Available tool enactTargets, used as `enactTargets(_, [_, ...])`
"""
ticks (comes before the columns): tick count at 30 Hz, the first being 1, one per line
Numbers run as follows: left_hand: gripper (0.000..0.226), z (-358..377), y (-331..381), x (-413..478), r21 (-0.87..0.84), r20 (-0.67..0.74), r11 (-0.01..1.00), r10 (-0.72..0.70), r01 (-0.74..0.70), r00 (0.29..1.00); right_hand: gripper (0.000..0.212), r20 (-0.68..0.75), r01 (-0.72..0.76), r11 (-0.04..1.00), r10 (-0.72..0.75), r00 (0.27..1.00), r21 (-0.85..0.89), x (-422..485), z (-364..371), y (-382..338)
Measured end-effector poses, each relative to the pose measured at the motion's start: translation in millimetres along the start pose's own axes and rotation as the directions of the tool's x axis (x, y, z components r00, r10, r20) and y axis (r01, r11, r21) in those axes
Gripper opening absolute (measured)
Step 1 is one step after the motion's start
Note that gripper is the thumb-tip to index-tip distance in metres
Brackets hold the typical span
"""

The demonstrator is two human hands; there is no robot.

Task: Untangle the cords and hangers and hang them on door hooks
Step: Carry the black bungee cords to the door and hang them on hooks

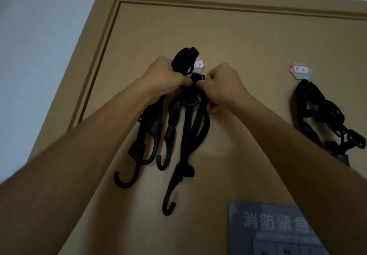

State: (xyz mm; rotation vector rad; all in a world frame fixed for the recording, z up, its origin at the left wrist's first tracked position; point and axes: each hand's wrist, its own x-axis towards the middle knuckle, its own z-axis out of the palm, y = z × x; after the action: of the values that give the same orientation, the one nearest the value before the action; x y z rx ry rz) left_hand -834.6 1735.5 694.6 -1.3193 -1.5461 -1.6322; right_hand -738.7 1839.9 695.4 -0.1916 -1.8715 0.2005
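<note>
The light was dim and flat, with a cold bluish cast on the wall at nine o'clock. The black cords were near-silhouettes against the tan door. A faint, soft shadow lay at centre. Wide-angle distortion bowed the door frame at twelve o'clock, and the left forearm was smeared at seven o'clock.

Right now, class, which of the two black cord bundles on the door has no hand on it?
The right-hand bundle, hanging alone under the right label; the left hand and right hand both grip the other bundle.
</note>
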Motion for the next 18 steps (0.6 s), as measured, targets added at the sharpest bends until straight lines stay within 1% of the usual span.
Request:
enactTargets(2, [0.019,-2.0,-0.3,-1.2,-0.004,-0.009,1.0,0.009,-0.009,1.0,0.022,-0.038,0.023,0.999,-0.025,0.999,-0.049,-1.3,2.2,0.7])
enactTargets(5, [0.018,-5.1,0.0,-0.9,-0.003,-0.027,1.0,0.03,-0.03,0.999,0.034,-0.123,0.048,0.99,-0.064,0.99,-0.132,-1.8,2.9,1.1])
enactTargets(8, [0.02,-6.4,-0.2,0.0,-0.002,-0.045,0.999,0.036,-0.036,0.998,0.037,-0.125,0.052,0.988,-0.07,0.99,-0.144,-4.7,1.2,0.0])
enactTargets(13, [0.015,-6.3,0.9,-2.2,0.008,-0.094,0.998,0.055,-0.054,0.994,0.028,-0.167,0.09,0.979,-0.122,0.979,-0.184,-8.6,-3.6,-1.2])
enactTargets(16, [0.018,-6.0,6.0,-4.5,0.036,-0.109,0.997,0.077,-0.073,0.991,0.036,-0.208,0.129,0.97,-0.172,0.963,-0.204,-7.2,-9.8,-2.0])
enactTargets(18, [0.022,-6.7,10.6,-7.1,0.029,-0.11,0.996,0.091,-0.088,0.99,0.037,-0.223,0.14,0.97,-0.184,0.957,-0.2,-5.9,-12.5,-0.6])
